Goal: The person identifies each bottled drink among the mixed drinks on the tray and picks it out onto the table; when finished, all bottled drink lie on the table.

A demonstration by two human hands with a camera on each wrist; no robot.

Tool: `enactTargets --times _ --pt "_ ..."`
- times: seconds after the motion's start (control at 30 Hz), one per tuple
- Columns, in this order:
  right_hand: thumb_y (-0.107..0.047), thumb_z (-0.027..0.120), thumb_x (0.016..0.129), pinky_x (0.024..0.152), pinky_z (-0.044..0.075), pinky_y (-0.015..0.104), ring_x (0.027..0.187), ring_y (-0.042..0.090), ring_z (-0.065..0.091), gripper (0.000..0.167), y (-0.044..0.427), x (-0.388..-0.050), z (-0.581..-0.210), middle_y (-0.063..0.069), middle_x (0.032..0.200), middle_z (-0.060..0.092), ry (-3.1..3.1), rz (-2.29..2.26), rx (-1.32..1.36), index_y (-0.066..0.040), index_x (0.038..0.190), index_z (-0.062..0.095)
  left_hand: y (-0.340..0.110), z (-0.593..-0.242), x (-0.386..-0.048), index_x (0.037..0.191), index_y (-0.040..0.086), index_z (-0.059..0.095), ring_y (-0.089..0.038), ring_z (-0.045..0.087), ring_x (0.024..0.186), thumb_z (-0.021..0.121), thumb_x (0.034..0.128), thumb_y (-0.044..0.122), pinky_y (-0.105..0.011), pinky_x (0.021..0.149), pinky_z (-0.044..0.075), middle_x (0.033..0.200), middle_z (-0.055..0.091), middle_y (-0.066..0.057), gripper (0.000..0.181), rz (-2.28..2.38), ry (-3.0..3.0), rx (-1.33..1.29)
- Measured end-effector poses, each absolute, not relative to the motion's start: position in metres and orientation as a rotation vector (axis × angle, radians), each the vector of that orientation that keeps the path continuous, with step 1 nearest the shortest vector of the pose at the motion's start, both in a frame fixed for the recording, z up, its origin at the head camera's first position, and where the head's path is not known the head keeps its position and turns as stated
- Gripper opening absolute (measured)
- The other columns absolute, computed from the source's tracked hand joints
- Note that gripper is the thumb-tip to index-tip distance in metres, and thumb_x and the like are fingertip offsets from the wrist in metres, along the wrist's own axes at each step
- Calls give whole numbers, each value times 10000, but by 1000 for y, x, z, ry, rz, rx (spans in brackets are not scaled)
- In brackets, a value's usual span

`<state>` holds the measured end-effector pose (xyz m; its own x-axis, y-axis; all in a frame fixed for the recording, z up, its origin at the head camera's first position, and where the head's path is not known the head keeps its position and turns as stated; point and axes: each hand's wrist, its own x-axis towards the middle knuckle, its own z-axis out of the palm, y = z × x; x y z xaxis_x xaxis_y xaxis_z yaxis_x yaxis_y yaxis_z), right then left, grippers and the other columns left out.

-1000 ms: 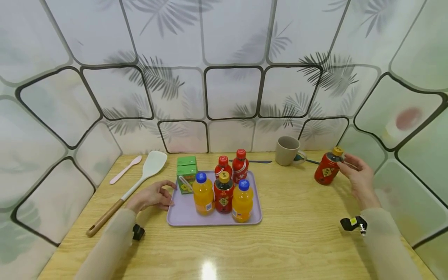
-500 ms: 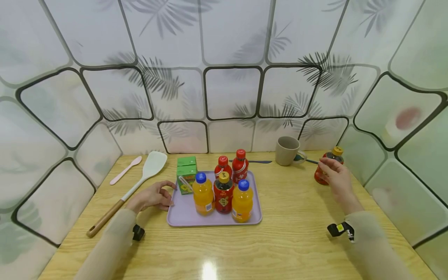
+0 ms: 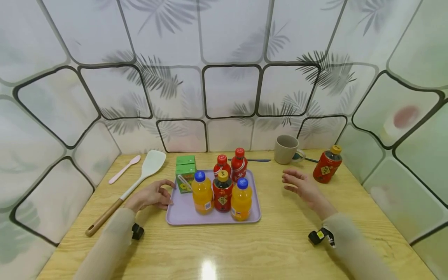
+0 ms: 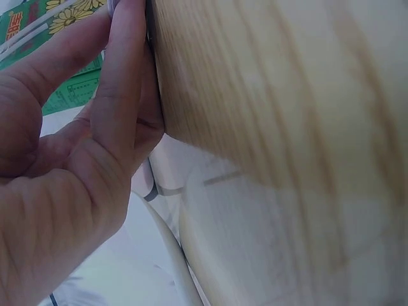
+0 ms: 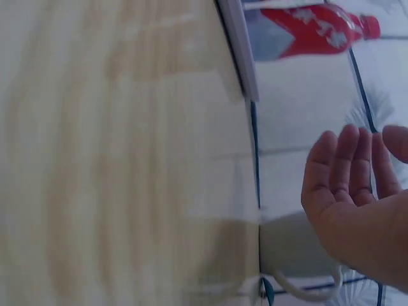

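My left hand (image 3: 152, 195) holds the left rim of a lilac tray (image 3: 180, 217), its fingers bent at the edge. In the left wrist view a green drink carton (image 4: 73, 89) shows behind the fingers. On the tray stand green cartons (image 3: 186, 171), two orange juice bottles (image 3: 203, 196) with blue caps, a dark red-labelled bottle (image 3: 222, 194) with a yellow cap, and two red bottles (image 3: 239, 167). My right hand (image 3: 302, 188) hovers right of the tray, fingers loosely bent, holding nothing. Another red-labelled bottle (image 3: 327, 165) stands upright at the far right.
A beige mug (image 3: 285, 149) stands at the back, near a dark knife-like utensil (image 3: 259, 160) and another thin dark utensil (image 3: 310, 159). Left of the tray lie a white spatula (image 3: 153, 163) with a wooden handle and a pink spoon (image 3: 124, 170). Patterned walls enclose the table.
My right hand has left the red-labelled bottle at the far right and moved leftward toward the tray. That bottle stays upright in place. My left hand and the tray have not moved.
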<state>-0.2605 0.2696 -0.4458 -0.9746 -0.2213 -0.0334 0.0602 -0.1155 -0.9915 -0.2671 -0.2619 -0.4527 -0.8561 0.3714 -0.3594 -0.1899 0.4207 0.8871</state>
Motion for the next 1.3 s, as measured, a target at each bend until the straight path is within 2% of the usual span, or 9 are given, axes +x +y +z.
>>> enactTargets --times 0.1,0.2,0.3,0.43,0.6,0.73,0.9,1.03,1.3 --pt "-176 559 1003 893 566 269 1000 76 634 293 256 -257 -450 -62 1108 653 1984 -2066 -232 -75 1277 569 -262 -450 -268 1363 -13 397 -181 617 721 684 846 -62 -347 696 624 847 545 -103 594 1442 2171 155" --pt "-198 586 989 927 561 311 1045 105 637 482 244 -253 -451 56 1248 630 2008 -1943 -292 36 1389 455 -262 -449 -268 1364 -19 395 -178 606 719 689 843 -62 -357 700 625 842 535 -97 600 1443 2169 161" --pt "-212 599 981 958 552 342 1096 134 633 577 234 -251 -450 174 1377 552 2023 -1850 -365 69 1435 380 -261 -448 -268 1366 -27 387 -178 604 719 683 845 -68 -365 706 625 841 533 -95 600 1443 2163 169" --pt "-182 606 974 961 552 362 1175 230 613 573 224 -248 -450 253 1417 496 2041 -1792 -452 73 1436 383 -261 -447 -269 1360 -27 391 -177 606 712 681 846 -70 -362 703 626 838 537 -96 592 1442 2162 171" --pt "-165 644 947 986 537 360 1257 350 548 582 208 -242 -447 251 1414 501 2056 -1757 -568 44 1437 409 -262 -447 -270 1359 -28 394 -173 612 704 685 845 -65 -360 692 626 838 552 -98 592 1434 2174 180" --pt "-150 662 933 1048 490 423 1306 393 481 600 193 -234 -442 236 1451 467 2060 -1737 -657 10 1453 410 -264 -449 -268 1351 -35 393 -165 604 688 688 842 -66 -363 688 626 824 544 -88 590 1425 2174 177" --pt "-146 704 898 1056 472 436 1316 383 461 647 180 -227 -437 208 1486 437 2069 -1770 -667 -33 1465 413 -263 -452 -266 1336 -17 414 -163 606 678 696 836 -59 -344 677 624 821 541 -82 576 1406 2187 157" --pt "-141 728 879 1062 470 418 1307 371 477 690 173 -225 -436 218 1486 432 2073 -1782 -674 -4 1468 396 -260 -453 -266 1336 -7 419 -172 610 686 690 834 -75 -348 689 624 827 540 -88 574 1408 2187 128" --pt "-137 734 874 1107 419 496 1340 384 451 725 162 -224 -433 182 1513 412 2072 -1775 -710 -44 1493 369 -260 -452 -268 1345 0 420 -169 605 692 689 838 -68 -342 686 623 841 539 -95 578 1420 2199 127"
